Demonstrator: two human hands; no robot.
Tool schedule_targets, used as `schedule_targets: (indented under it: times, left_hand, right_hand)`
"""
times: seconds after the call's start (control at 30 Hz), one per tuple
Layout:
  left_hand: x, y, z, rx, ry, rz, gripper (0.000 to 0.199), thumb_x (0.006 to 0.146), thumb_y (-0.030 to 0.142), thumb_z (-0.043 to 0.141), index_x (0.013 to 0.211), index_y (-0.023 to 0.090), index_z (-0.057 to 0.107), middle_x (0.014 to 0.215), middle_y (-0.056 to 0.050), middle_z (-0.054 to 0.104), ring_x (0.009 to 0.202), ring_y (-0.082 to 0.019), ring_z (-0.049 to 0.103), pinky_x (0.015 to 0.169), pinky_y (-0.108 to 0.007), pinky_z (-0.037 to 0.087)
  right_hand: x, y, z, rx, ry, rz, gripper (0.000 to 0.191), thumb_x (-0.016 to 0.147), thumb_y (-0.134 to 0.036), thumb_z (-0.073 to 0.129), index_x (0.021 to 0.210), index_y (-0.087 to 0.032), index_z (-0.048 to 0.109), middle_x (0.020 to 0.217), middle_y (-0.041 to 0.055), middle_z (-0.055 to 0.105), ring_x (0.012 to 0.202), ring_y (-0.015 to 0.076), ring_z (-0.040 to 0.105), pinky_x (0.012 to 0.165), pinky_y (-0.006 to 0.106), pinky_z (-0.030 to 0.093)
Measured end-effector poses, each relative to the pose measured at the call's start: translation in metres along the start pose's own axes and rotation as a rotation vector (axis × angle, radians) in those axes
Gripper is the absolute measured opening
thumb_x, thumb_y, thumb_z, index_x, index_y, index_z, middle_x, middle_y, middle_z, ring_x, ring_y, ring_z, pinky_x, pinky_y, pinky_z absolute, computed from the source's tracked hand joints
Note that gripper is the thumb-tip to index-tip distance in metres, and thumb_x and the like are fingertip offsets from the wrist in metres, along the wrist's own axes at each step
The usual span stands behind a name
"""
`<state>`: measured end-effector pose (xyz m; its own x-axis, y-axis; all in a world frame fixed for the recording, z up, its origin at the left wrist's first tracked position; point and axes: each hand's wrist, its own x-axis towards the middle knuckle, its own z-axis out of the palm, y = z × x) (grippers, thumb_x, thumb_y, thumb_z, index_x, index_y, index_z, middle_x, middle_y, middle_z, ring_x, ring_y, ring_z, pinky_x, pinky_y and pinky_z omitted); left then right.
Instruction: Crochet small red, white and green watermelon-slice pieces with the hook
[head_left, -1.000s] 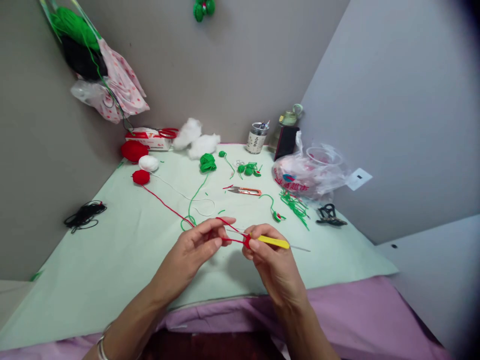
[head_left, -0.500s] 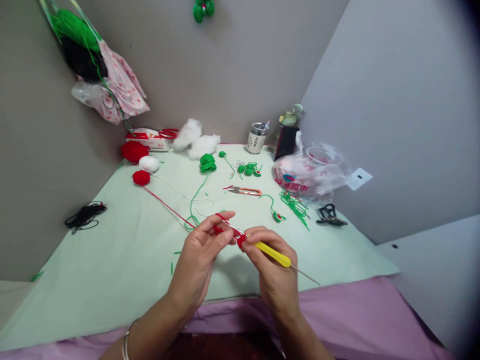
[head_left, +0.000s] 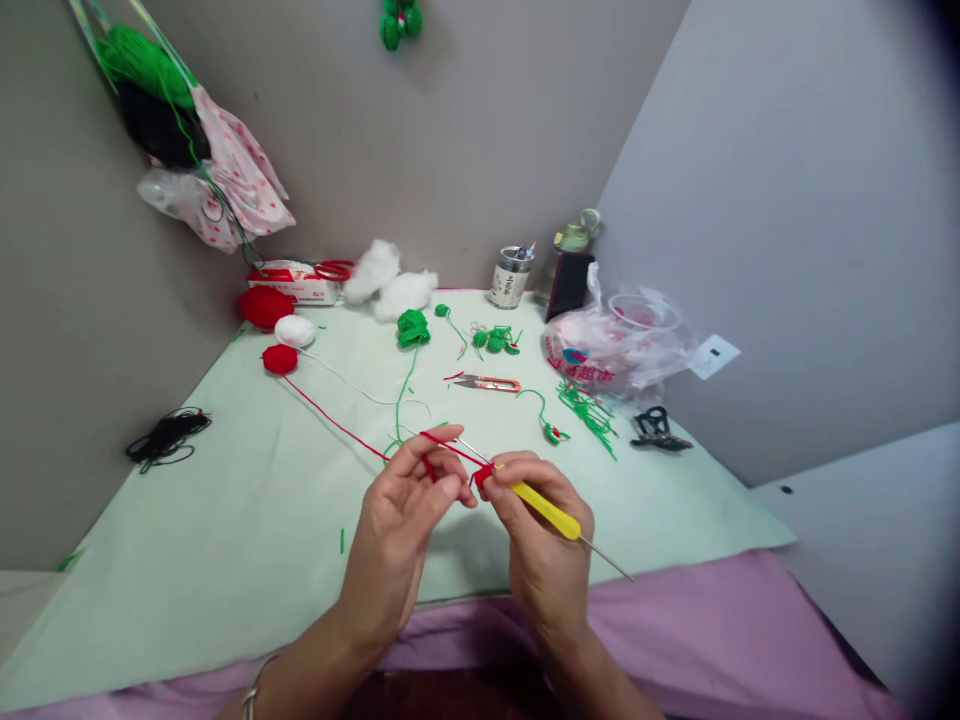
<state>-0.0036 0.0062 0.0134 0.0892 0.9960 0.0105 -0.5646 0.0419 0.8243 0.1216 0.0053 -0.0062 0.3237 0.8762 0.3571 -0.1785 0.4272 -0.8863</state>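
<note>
My right hand (head_left: 551,520) is closed around the yellow handle of a crochet hook (head_left: 551,512). Its thumb and finger also pinch a small red crocheted piece (head_left: 484,478) beside the hook's shaft. Red yarn (head_left: 454,447) runs from that piece over the raised index finger of my left hand (head_left: 409,500). The left fingers are curled with the yarn threaded through them, and the left thumb is apart from the piece. From there the strand leads back to a red yarn ball (head_left: 280,359) on the table's left. The hook's tip is hard to make out.
Orange-handled thread snips (head_left: 487,383) lie beyond my hands, near green yarn scraps (head_left: 589,415) and small green crocheted pieces (head_left: 495,340). A green yarn ball (head_left: 413,328), white stuffing (head_left: 405,295), a pen can (head_left: 511,278) and a plastic bag (head_left: 592,350) stand farther back. Black cord (head_left: 169,437) lies left.
My left thumb and fingers have drawn slightly away from the red piece, and the yarn now stretches straight from the index finger to it. My right hand keeps its grip. The view has shifted slightly.
</note>
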Motion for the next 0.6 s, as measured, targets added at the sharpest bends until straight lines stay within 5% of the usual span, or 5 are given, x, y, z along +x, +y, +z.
schedule_targets:
  times: [0.13,0.37,0.6]
  left_hand:
    - [-0.001,-0.003,-0.001,0.108,0.018,-0.04,0.044,0.087,0.025,0.086,0.128,0.03,0.072,0.089,0.003,0.069,0.09,-0.013,0.065,0.09,-0.024,0.053]
    - [0.002,0.001,-0.002,0.045,0.025,-0.146,0.038,0.087,0.026,0.084,0.124,0.024,0.076,0.084,0.003,0.067,0.084,-0.013,0.064,0.088,-0.027,0.05]
    - [0.002,0.002,0.002,-0.133,0.037,-0.2,0.037,0.082,0.02,0.086,0.118,0.022,0.079,0.082,0.002,0.068,0.081,-0.012,0.062,0.085,-0.026,0.049]
  right_hand:
    - [-0.003,-0.001,0.001,-0.09,-0.002,-0.09,0.019,0.086,-0.008,0.077,0.083,-0.026,0.077,0.081,-0.001,0.074,0.078,0.0155,0.071,0.068,0.026,0.057]
    - [-0.011,0.002,-0.006,-0.267,-0.107,-0.278,0.027,0.093,-0.005,0.07,0.101,-0.03,0.078,0.095,0.0035,0.076,0.087,0.0188,0.071,0.073,0.032,0.061]
    - [-0.006,0.002,0.002,-0.101,-0.028,-0.084,0.019,0.086,-0.007,0.076,0.083,-0.025,0.074,0.081,0.0001,0.072,0.076,0.016,0.07,0.064,0.026,0.058]
